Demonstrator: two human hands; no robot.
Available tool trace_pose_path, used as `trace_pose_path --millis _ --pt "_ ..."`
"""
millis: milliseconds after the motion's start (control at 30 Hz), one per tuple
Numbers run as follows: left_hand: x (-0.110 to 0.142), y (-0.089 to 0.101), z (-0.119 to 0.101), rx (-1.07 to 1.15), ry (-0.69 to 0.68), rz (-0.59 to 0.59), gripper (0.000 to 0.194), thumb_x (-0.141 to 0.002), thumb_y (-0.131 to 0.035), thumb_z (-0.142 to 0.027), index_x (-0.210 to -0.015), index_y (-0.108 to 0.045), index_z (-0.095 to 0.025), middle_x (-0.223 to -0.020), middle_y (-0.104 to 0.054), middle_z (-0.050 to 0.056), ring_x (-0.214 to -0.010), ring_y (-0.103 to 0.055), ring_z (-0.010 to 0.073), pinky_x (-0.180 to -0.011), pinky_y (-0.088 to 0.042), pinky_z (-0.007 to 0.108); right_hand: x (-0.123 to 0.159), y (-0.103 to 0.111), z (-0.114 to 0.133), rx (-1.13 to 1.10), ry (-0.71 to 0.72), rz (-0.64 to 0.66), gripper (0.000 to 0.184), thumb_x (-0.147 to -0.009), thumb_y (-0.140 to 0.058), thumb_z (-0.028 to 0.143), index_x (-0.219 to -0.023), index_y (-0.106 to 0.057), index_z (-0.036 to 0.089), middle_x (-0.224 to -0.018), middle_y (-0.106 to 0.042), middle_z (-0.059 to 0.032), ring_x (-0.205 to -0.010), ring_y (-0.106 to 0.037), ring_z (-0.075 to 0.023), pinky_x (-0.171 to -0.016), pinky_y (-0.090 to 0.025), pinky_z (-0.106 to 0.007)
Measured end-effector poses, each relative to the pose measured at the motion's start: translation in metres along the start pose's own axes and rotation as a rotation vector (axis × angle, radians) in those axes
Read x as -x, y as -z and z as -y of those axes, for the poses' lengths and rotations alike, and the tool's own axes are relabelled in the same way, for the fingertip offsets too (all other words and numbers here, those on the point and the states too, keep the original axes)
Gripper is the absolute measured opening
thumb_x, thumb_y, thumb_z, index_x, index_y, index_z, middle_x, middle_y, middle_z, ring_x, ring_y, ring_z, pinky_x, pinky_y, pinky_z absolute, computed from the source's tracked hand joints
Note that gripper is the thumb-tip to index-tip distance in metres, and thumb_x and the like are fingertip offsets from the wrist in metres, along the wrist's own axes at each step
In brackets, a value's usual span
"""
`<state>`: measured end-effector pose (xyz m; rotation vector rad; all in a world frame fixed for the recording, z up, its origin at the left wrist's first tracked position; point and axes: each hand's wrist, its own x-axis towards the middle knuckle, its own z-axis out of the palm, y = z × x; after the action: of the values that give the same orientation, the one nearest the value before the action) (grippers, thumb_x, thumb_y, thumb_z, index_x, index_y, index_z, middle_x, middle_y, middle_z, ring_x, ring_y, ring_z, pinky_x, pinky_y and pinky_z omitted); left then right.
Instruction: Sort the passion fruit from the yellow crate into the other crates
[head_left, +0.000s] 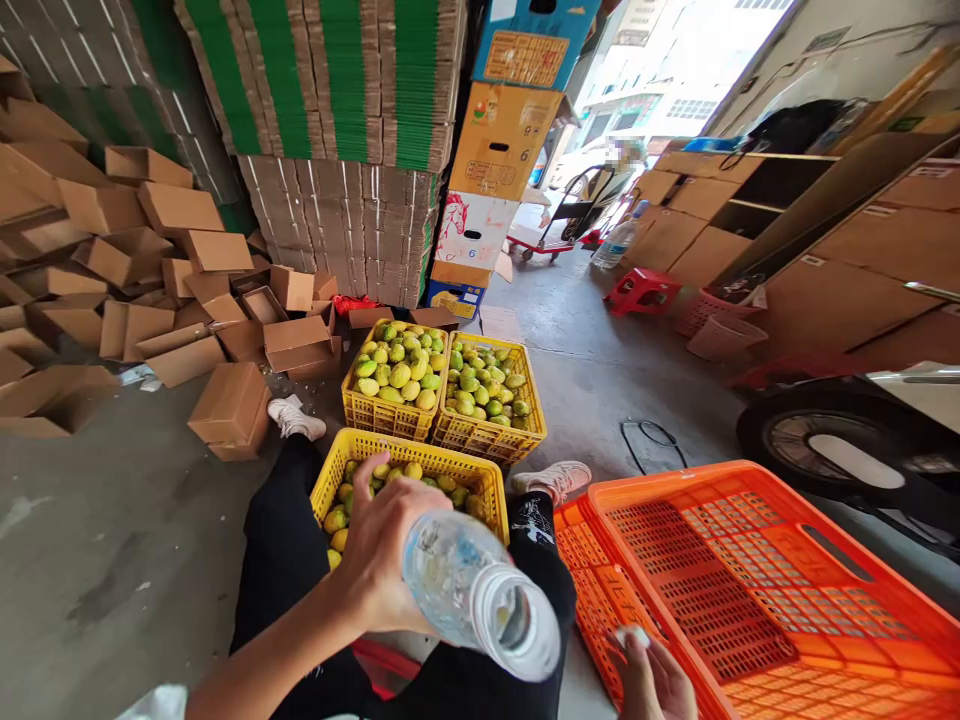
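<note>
My left hand (390,550) is wrapped round a clear plastic water bottle (457,575), tilted so that its uncapped mouth points toward me and to the right. Low at the right, my right hand (654,675) pinches a small white bottle cap (632,636) between thumb and fingers. Behind the bottle, between my legs, stands a yellow crate (420,445) of yellow-green fruit, partly hidden by my left hand. My right hand is close to the near side of an orange plastic crate (622,490).
Two more yellow crates of fruit (397,365) (487,385) stand beyond my feet. Small cardboard boxes (135,250) are heaped at the left, near stacked flattened cartons (337,200). A motorbike wheel (817,440), a red stool (641,292) and a hand trolley (551,240) are at the right.
</note>
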<state>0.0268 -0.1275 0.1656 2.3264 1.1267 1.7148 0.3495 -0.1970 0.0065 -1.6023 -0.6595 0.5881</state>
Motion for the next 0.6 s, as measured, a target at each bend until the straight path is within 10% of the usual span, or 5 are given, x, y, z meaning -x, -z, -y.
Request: trace_pose_path --millis 333,600 --pt "0.169 -0.027 0.04 0.017 0.136 0.335 0.053 -0.059 -0.074 -0.032 -0.108 -0.059 -0.022 -0.087 -0.073 0.0 -0.071 -0.074 0.023 -0.107 -0.052 0.055 0.038 -0.062 0.076 0.171 0.575 1.128 0.05 -0.097 -0.07 0.071 -0.109 -0.077 0.023 -0.093 -0.078 -0.0059 -0.082 -0.075 -0.0195 -0.078 -0.062 -0.025" --pt "0.217 -0.038 0.061 -0.014 0.094 0.407 0.048 -0.068 -0.074 -0.04 -0.108 -0.056 -0.022 -0.086 -0.072 -0.001 -0.07 -0.071 0.0216 -0.106 -0.051 0.052 0.051 -0.084 0.062 0.39 1.012 1.119 0.063 -0.107 -0.036 0.077 -0.098 -0.065 0.022 -0.079 -0.071 -0.0011 -0.068 -0.069 -0.0161 -0.063 -0.049 -0.025"
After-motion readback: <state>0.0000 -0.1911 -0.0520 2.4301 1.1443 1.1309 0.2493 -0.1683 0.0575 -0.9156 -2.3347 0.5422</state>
